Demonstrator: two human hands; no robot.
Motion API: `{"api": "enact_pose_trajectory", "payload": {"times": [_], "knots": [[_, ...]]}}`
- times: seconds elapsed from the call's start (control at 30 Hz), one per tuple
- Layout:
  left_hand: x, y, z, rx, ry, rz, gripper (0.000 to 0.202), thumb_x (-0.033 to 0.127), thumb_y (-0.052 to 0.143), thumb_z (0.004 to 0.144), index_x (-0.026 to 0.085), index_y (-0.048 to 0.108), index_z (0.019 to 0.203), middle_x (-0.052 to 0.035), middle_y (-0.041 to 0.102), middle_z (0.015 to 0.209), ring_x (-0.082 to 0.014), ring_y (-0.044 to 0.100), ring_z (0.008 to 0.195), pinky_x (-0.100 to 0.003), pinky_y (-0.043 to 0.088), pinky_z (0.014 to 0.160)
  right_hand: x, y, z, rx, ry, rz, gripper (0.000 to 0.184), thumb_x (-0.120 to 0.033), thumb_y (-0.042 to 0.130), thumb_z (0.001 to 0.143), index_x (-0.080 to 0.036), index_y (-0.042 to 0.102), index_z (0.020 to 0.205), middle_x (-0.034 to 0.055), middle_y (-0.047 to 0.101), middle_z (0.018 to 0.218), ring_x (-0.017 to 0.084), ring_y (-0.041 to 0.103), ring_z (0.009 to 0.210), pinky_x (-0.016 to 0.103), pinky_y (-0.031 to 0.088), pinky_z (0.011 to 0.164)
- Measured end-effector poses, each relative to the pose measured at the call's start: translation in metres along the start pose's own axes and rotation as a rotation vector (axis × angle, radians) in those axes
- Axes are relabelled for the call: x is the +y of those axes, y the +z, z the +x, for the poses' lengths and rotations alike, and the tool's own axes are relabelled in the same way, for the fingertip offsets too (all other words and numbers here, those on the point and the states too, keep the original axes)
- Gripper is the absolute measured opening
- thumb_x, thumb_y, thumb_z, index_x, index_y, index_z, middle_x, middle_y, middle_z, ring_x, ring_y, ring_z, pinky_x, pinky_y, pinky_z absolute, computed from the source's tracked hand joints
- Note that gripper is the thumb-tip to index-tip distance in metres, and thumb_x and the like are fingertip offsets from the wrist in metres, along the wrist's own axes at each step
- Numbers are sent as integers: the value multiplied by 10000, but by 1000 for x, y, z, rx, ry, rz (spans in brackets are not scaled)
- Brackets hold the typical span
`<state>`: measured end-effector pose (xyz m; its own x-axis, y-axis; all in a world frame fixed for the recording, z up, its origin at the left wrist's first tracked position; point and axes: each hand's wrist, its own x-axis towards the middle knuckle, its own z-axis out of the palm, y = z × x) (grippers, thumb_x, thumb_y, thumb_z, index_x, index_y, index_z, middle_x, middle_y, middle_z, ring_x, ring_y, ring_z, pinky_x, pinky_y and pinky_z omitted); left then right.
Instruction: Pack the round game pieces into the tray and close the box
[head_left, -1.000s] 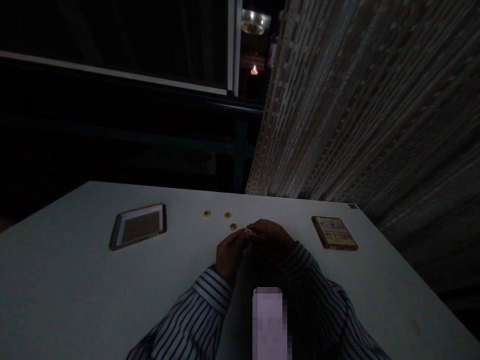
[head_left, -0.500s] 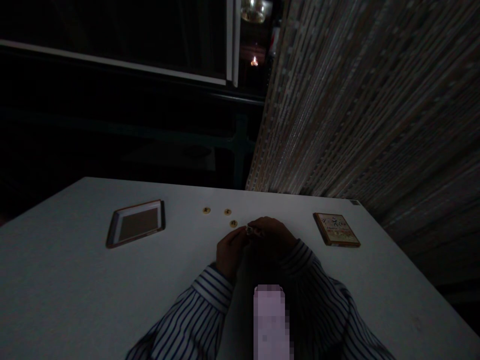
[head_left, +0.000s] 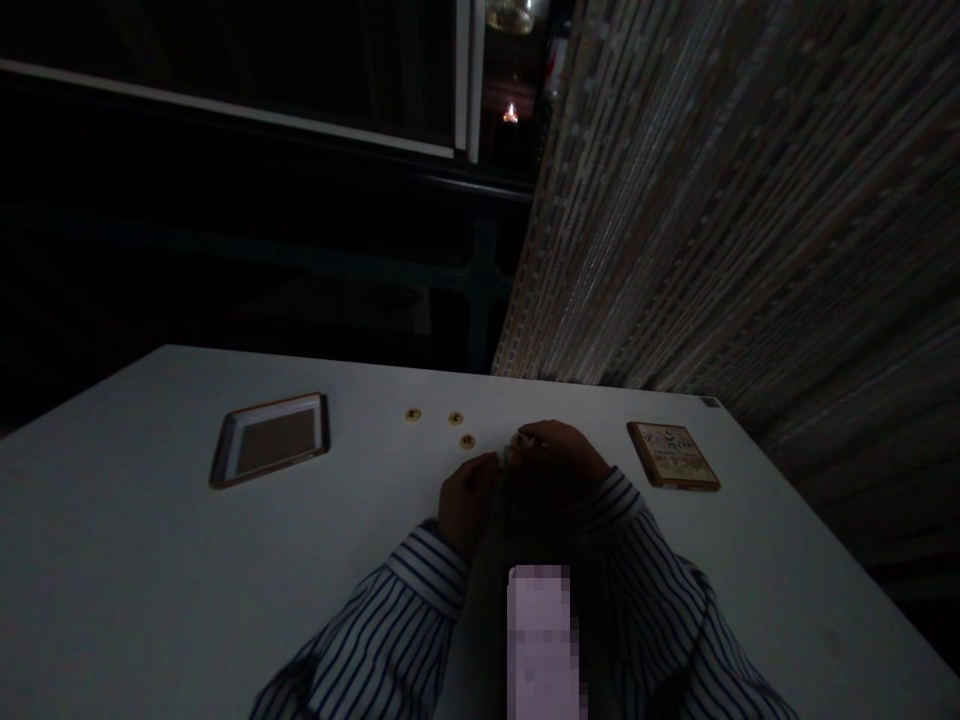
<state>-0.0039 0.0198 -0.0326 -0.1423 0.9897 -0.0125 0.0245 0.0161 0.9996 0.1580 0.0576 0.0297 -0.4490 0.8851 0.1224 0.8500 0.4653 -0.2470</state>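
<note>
Three round, pale wooden xiangqi pieces (head_left: 455, 418) with dark characters lie on the white table, just beyond my hands. My right hand (head_left: 562, 450) is curled with its palm down, around more small pale discs (head_left: 514, 450) that peek out at its fingertips; how many is hidden. Close beside it, my left hand (head_left: 466, 498) is closed, thumb and forefinger pressed together. Shadow hides whatever may be in its grip. A narrow gap separates the two sets of fingertips.
On the left lies a shallow open box tray (head_left: 277, 445) with a brown inside. A flat box with a printed top (head_left: 675, 455) rests on the right. Behind the table edge hangs a string curtain (head_left: 675, 200). A pixelated pink patch (head_left: 541, 640) covers the bottom centre.
My hands have drawn slightly apart, the right one shifting a little to the right. The disc seen between the fingertips now sits by the right hand's fingers. The three table pieces stay put.
</note>
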Motion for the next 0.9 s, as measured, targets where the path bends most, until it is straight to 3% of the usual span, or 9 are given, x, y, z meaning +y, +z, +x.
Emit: {"api": "enact_pose_trajectory", "payload": {"times": [0.2, 0.43, 0.9], "knots": [[-3, 0, -3, -24, 33, 54, 228, 315, 584, 684, 192, 665, 858, -61, 677, 870, -194, 612, 824, -315, 472, 771, 10, 10, 0, 2, 55, -36, 271, -299, 524, 752, -185, 616, 981, 65, 652, 943, 183, 585, 842, 269, 417, 706], [-3, 1, -6, -34, 38, 84, 261, 353, 557, 713, 196, 652, 897, -65, 673, 883, -196, 613, 811, -310, 478, 743, 19, 19, 2, -57, 71, -103, 270, -322, 502, 771, -215, 610, 995, 56, 634, 951, 165, 562, 846, 249, 397, 693], [5, 2, -8, -13, -4, 93, 235, 319, 547, 713, 177, 648, 872, -74, 670, 865, -199, 611, 809, -309, 476, 736, 15, 20, 2, -127, 39, -194, 260, -353, 439, 802, -213, 632, 905, 70, 642, 888, 183, 577, 782, 254, 376, 624]]}}
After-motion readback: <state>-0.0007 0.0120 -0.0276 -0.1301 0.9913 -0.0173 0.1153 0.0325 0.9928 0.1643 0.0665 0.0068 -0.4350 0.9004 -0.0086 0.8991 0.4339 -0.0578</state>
